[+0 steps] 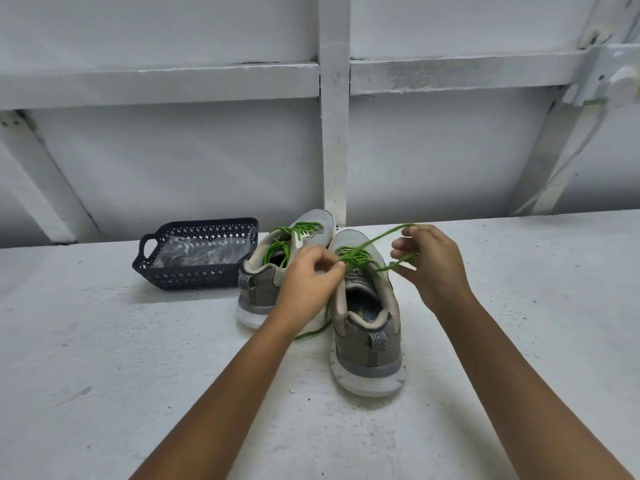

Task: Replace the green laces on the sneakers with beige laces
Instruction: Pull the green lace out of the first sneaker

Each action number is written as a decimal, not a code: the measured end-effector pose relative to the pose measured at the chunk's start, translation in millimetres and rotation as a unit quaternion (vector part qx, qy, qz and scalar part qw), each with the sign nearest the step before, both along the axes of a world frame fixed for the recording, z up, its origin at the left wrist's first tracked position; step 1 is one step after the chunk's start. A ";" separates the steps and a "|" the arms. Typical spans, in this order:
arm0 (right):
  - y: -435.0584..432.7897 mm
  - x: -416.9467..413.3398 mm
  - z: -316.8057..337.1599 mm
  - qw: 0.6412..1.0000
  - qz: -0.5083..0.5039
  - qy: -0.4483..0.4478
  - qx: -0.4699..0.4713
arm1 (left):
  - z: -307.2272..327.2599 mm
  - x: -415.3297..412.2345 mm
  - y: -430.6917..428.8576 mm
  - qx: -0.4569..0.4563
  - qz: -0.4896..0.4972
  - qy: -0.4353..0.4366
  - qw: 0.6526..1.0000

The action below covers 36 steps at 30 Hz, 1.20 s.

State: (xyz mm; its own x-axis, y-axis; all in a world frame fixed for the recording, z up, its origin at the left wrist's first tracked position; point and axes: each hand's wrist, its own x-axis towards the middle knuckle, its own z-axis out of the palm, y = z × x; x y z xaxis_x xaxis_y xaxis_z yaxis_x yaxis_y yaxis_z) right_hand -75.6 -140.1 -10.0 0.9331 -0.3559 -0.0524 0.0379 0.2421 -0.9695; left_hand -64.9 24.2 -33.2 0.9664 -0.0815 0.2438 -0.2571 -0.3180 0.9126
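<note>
- We note sneakers: matt grey mesh cloth, white rubbery soles.
- Green laces: matt woven cord.
- Basket: dark perforated plastic, glossy clear wrap inside.
- Bench: rough white-painted surface.

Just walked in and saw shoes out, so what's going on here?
A person is unlacing the nearer sneaker. The left hand pinches the green lace at the eyelets, and the right hand holds a pulled-out loop. The other sneaker is laced in green. A basket holding a clear packet sits to the left.
</note>
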 end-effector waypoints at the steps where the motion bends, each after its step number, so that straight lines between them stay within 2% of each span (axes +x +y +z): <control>1: -0.7 1.4 -1.8 0.999 -0.016 0.019 -0.035 | 1.2 -0.9 -0.6 -0.046 -0.012 0.035 0.998; 3: 1.1 2.6 -8.8 0.970 -0.009 0.044 -0.238 | 4.3 -2.6 -2.2 -0.118 -0.038 0.081 0.989; 5: 5.9 -0.3 -15.5 0.904 0.027 0.010 -0.427 | 6.8 -2.4 -1.6 -0.147 -0.062 0.089 0.983; 6: 8.6 -1.7 -17.1 0.877 0.033 -0.020 -0.479 | 7.7 -2.1 -0.4 -0.143 -0.072 0.082 0.984; 9: 13.1 0.2 -16.9 0.824 0.074 -0.104 -0.552 | 8.3 -1.8 2.2 -0.114 -0.096 0.062 0.987; 12: 15.9 5.2 -15.3 0.803 0.167 -0.141 -0.554 | 8.8 -2.2 1.5 -0.092 -0.108 0.051 0.989; 13: 16.0 6.1 -13.7 0.804 0.174 -0.150 -0.548 | 8.1 -1.5 1.4 -0.086 -0.108 0.046 0.989; 17: 11.8 6.7 -6.1 0.865 0.163 -0.121 -0.460 | 4.0 -0.1 4.1 -0.114 -0.091 0.040 0.988; 19: 14.0 6.9 -7.3 0.881 0.168 -0.103 -0.430 | 2.3 -0.3 5.5 -0.118 -0.090 0.039 0.988; 23: 13.2 4.8 -1.4 0.940 0.215 -0.090 -0.250 | -1.7 2.3 7.1 -0.123 -0.070 0.042 0.989; 27: -4.6 2.2 4.8 0.951 0.249 -0.069 -0.171 | -3.2 2.5 11.2 -0.137 -0.047 0.062 0.988; 29: -7.0 4.6 4.6 0.974 0.194 -0.065 -0.099 | -4.1 2.1 11.9 -0.136 -0.044 0.065 0.988; 31: -7.5 10.0 4.0 0.995 0.078 -0.058 0.002 | -4.7 2.2 10.9 -0.140 -0.038 0.069 0.987; 33: -9.5 14.1 3.2 0.996 -0.033 -0.021 0.078 | -4.9 2.1 9.4 -0.168 -0.029 0.083 0.982; 34: -10.8 15.4 0.6 0.994 -0.063 0.002 0.087 | -4.4 2.1 8.8 -0.192 -0.020 0.092 0.977; 36: -9.7 14.8 -7.3 0.996 -0.062 0.052 0.033 | -2.1 2.1 8.1 -0.260 0.004 0.101 0.960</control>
